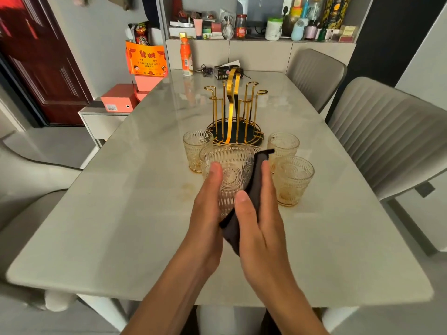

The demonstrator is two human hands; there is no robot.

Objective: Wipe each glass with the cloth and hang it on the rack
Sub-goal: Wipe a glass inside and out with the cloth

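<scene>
Just in front of the gold rack (233, 110), left hand (208, 209) grips the glass (229, 170) above the bench (121, 213); right hand (258, 213) fingers clamp the cloth (256, 180) against its side. Judgement: rotate the glass under firm cloth pressure, working into the embossed ribs. Rack pegs all bare.

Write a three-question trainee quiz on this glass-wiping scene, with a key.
1. True or false: a glass already hangs on the gold rack.
2. Which hand presses the dark cloth against the held glass? A) left B) right
3. How many glasses can be counted standing on the table?

Key: 1. False, its hooks are bare. 2. B, the right hand; the left hand steadies the glass. 3. At least three; another may stand behind the held glass.
</scene>
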